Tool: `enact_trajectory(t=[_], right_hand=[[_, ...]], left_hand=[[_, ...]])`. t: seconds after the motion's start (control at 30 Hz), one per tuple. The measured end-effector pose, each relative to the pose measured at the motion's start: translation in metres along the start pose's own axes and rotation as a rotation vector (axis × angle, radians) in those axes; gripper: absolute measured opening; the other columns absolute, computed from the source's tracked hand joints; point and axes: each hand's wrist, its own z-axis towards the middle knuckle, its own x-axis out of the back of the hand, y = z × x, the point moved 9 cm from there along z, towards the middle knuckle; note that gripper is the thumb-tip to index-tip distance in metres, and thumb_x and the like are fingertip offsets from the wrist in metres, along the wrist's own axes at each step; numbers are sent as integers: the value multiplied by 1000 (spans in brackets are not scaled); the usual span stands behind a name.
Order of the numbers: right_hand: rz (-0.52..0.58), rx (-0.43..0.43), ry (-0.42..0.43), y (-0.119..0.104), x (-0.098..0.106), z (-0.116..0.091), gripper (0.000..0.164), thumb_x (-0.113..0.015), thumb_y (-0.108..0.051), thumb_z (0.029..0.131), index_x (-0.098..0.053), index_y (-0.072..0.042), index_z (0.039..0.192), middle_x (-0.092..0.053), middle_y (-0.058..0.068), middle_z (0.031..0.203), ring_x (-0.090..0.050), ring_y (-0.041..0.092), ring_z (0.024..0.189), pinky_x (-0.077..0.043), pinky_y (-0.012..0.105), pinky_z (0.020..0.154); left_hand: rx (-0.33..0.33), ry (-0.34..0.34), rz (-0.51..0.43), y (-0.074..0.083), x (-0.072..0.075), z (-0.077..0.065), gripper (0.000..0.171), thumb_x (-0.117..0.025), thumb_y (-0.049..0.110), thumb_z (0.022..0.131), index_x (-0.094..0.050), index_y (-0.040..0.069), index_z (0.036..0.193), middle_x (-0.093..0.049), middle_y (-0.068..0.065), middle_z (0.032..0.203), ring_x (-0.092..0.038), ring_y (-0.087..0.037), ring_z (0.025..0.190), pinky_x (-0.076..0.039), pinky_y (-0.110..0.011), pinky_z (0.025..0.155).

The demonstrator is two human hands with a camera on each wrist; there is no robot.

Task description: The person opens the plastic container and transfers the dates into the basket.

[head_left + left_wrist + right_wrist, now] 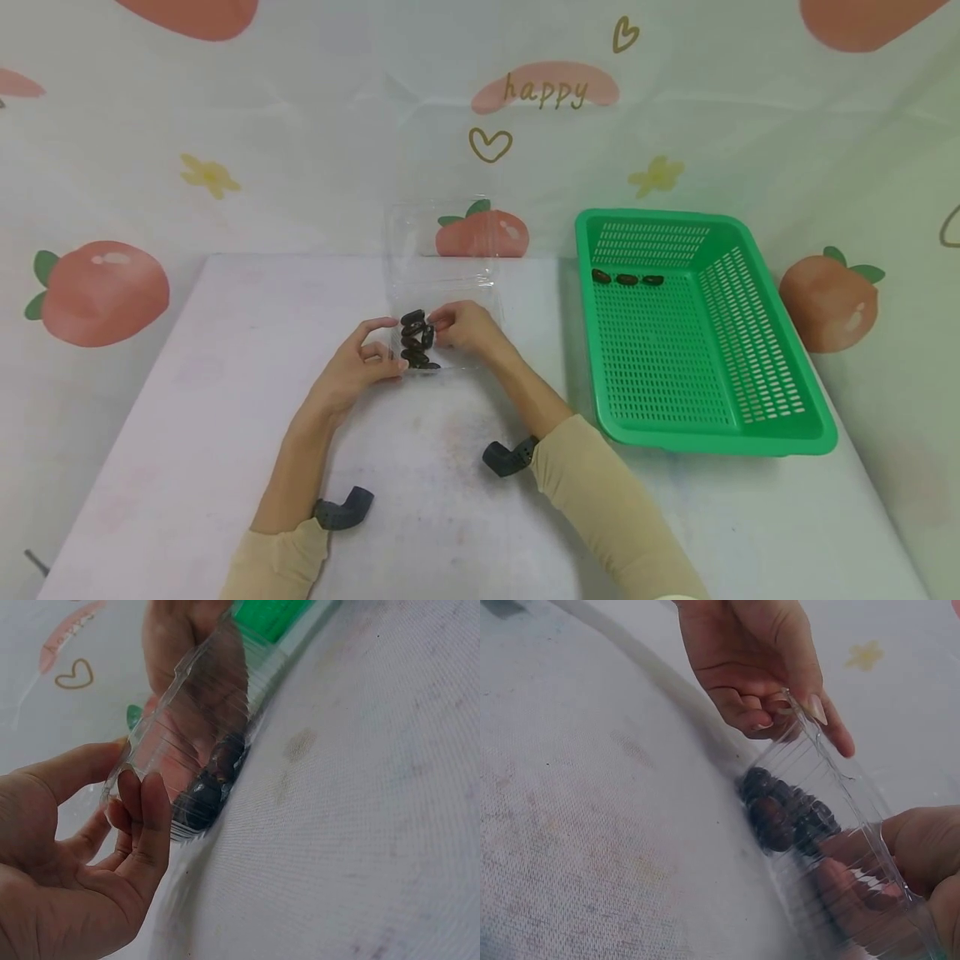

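A clear plastic clamshell box [459, 360] stands on the table with its lid [442, 242] raised at the back. Inside, several dark, glossy, oblong dates [412, 329] lie along the left side. My left hand [348, 367] grips the box's left rim; in the left wrist view its thumb and fingers pinch the plastic edge. My right hand [468, 327] reaches into the box from the right, fingers curled, fingertips right at the dates [772, 825]. Seen through the ribbed wall in the right wrist view, I cannot tell whether it pinches one.
A green slotted basket [712, 443] stands to the right of the box. Three more dates [627, 280] lie in a row along its far inner wall. Behind the white table [247, 333] hangs a printed backdrop [315, 100].
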Motion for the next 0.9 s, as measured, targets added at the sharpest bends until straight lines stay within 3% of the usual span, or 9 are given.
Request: enact_trajectory(t=[0.27, 0.53, 0.9], right_hand=[[-102, 24, 32, -5, 3, 2, 22, -80, -8, 81, -73, -7, 103, -70, 2, 89, -60, 12, 79, -45, 20, 66], [-117, 21, 73, -5, 6, 1, 11, -80, -13, 83, -71, -10, 90, -69, -1, 81, -57, 11, 71, -42, 21, 62], [-128, 40, 21, -7, 2, 0, 15, -75, -13, 88, -78, -12, 102, -74, -1, 93, -61, 11, 79, -47, 22, 66]], left_hand=[[-4, -6, -6, 2, 0, 1, 73, -72, 0, 89, -34, 12, 150, -50, 0, 74, -66, -21, 78, -57, -35, 82], [-4, -11, 6, 3, 0, 2, 73, -73, 3, 89, -34, 13, 149, -51, 0, 75, -68, -26, 80, -57, -34, 82], [20, 5, 31, 0, 1, 0, 74, -74, 6, 89, -34, 12, 150, -49, 0, 77, -68, -28, 83, -57, -33, 84]])
